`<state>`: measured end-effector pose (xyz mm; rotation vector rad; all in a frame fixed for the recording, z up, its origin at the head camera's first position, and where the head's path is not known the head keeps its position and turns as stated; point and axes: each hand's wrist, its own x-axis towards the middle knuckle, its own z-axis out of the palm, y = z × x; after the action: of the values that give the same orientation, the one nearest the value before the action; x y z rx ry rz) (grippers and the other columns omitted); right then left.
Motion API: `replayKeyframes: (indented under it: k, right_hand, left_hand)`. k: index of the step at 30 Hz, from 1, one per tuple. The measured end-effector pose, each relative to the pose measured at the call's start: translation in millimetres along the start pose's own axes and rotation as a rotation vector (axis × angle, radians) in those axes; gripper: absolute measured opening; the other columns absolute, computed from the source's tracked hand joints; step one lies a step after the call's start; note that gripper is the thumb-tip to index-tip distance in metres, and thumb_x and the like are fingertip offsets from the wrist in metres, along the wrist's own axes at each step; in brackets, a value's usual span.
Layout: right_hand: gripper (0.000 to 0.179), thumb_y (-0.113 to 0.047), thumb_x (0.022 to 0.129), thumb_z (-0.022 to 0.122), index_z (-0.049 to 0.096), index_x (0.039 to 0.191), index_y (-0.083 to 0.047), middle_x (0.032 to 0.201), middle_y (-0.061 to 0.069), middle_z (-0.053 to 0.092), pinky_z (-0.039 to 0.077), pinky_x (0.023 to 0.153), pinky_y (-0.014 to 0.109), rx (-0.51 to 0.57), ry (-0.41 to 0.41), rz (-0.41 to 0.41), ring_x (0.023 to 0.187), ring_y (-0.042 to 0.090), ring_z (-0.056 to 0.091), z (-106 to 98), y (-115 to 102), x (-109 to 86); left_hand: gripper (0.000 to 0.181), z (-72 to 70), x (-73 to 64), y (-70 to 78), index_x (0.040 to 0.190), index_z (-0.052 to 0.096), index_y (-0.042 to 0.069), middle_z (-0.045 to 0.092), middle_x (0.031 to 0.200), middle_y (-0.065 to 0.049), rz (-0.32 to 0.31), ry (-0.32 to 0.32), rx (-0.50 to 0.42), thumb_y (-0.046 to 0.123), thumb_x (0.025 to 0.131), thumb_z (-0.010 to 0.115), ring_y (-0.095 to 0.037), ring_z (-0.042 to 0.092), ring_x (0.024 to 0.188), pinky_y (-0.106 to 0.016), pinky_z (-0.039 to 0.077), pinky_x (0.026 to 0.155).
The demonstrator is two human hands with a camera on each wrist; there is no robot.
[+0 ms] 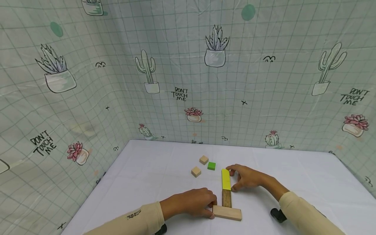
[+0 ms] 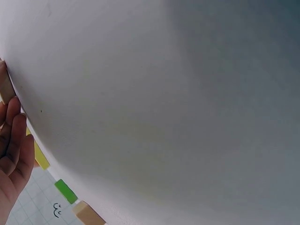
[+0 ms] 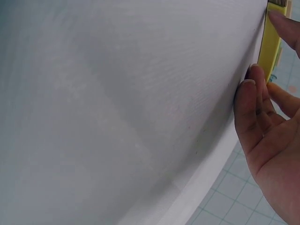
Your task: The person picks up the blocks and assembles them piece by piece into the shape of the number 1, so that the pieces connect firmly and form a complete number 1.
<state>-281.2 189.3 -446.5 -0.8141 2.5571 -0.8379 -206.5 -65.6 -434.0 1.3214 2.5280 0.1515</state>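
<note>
A plain wooden block [image 1: 227, 212] lies crosswise on the white table, nearest the person. My left hand [image 1: 197, 201] grips its left end, thumb at the front corner and fingers behind. Behind this block a dark brown block [image 1: 227, 198] points away from the person, forming a T with it. In line beyond the brown one lies a yellow block [image 1: 226, 179]. My right hand [image 1: 248, 178] holds the yellow block from the right, index finger at the far end and thumb by the near end. The right wrist view shows fingertips [image 3: 247, 85] low against the table beside the yellow block [image 3: 270, 40].
Farther back and left, a green block [image 1: 211, 165] sits near two small plain wooden blocks [image 1: 204, 159]. A black object [image 1: 278, 215] shows at the right sleeve, another [image 1: 161, 229] at the left sleeve. A patterned cloth [image 1: 188, 75] hangs behind the table and at its left.
</note>
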Motion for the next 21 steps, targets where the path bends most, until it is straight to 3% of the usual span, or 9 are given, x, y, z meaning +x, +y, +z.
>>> replayKeyframes:
  k: [21]
  right_hand:
    - [0.08,-0.03,0.071,0.082,0.043,0.136,-0.004,0.109,0.002,0.051,0.043,0.064,0.026,0.003,0.006,0.013,0.075,0.014,0.05,0.1,0.6,0.6]
  left_hand:
    - [0.028,-0.1,-0.1,1.8,0.104,0.064,0.02,0.052,0.081,0.016,-0.021,-0.004,-0.003,0.039,0.084,0.07,0.003,0.045,0.076,-0.013,0.041,0.068]
